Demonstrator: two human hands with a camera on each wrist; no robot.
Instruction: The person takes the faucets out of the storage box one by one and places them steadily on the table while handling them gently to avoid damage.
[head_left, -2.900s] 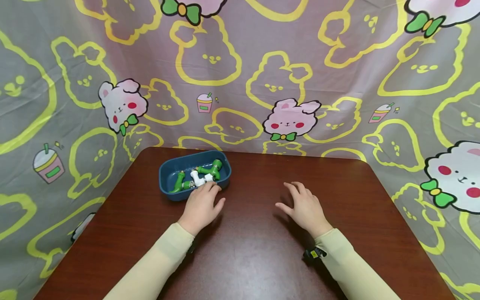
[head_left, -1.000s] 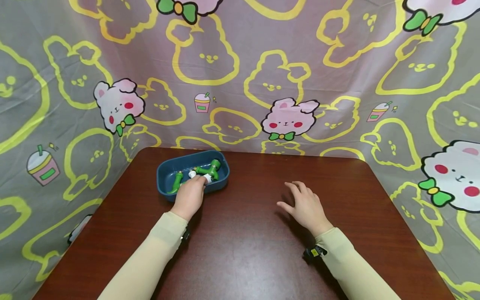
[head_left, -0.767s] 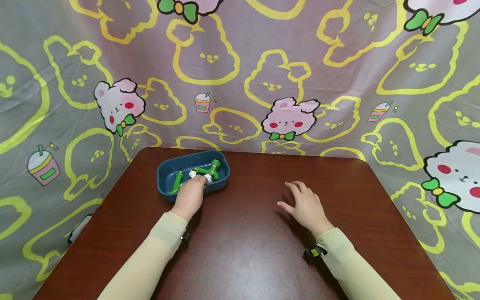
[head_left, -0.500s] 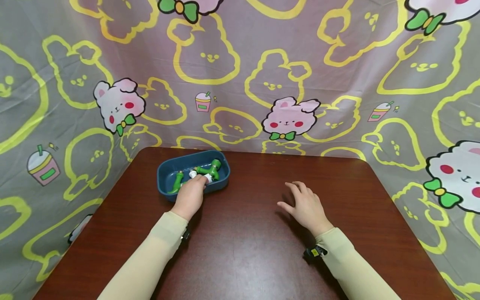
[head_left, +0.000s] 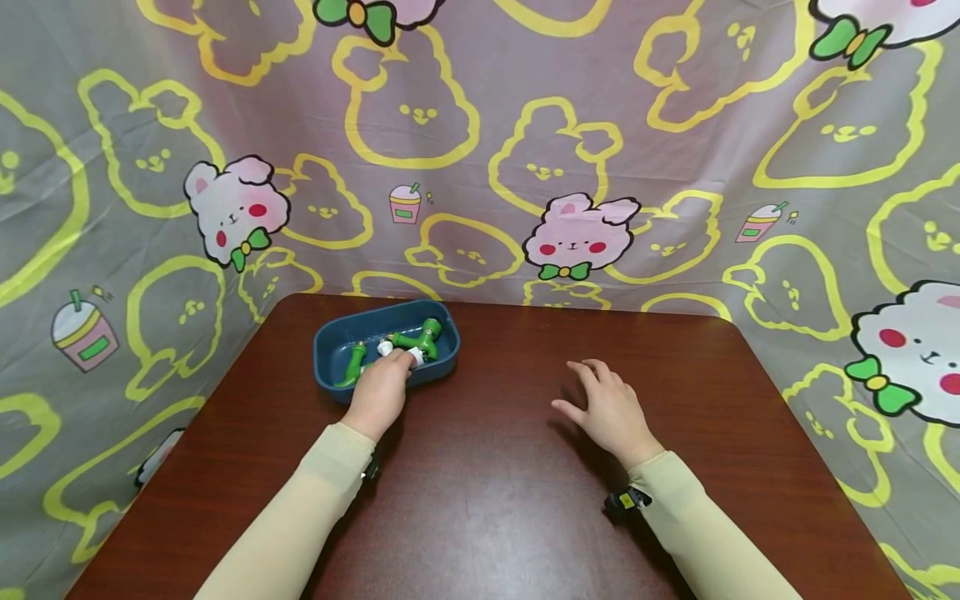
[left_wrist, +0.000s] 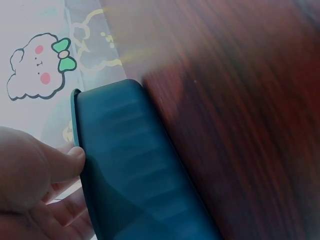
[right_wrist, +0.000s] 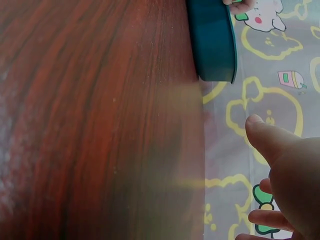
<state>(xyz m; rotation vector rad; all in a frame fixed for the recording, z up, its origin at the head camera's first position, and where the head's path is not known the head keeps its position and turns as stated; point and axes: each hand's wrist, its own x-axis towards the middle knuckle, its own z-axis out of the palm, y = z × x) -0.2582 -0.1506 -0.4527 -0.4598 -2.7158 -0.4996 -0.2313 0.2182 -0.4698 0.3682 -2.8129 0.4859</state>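
The white fitting (head_left: 417, 357) in the blue bin (head_left: 438, 370) is best gripped by its middle, free of the green fittings (head_left: 430, 331); whether it is clasped by the fingers of the left hand (head_left: 378, 395) cannot be told, while those of the right hand (head_left: 611, 414) are held apart.

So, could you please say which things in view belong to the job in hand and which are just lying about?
Seemingly in the job:
blue oblong plastic bin, left hand at its rim;
two bent green fittings, one white fitting inside.

Merely surroundings:
red-brown wood-grain table;
grey cartoon-print cloth backdrop.
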